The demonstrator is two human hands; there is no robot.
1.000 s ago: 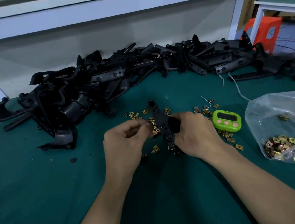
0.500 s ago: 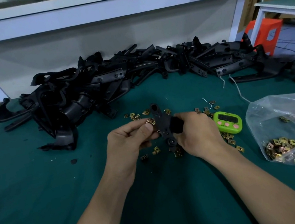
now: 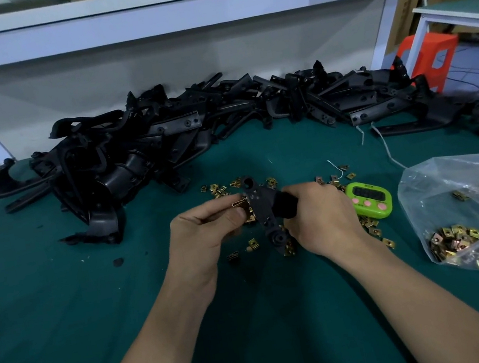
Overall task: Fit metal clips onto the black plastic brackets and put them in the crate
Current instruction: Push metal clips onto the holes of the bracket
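My right hand grips a black plastic bracket upright over the green table, a black-covered finger across its middle. My left hand pinches a brass metal clip between thumb and forefinger, right at the bracket's left edge. Loose brass clips lie scattered on the cloth under and around both hands. A long heap of black brackets stretches across the back of the table. No crate is in view.
A green timer sits just right of my right hand. A clear plastic bag of clips lies at the right edge. A white shelf frame runs behind the pile; an orange stool stands far right.
My left hand has lifted the clip up against the bracket's left edge. The bracket has stayed in my right hand, shifting only slightly.
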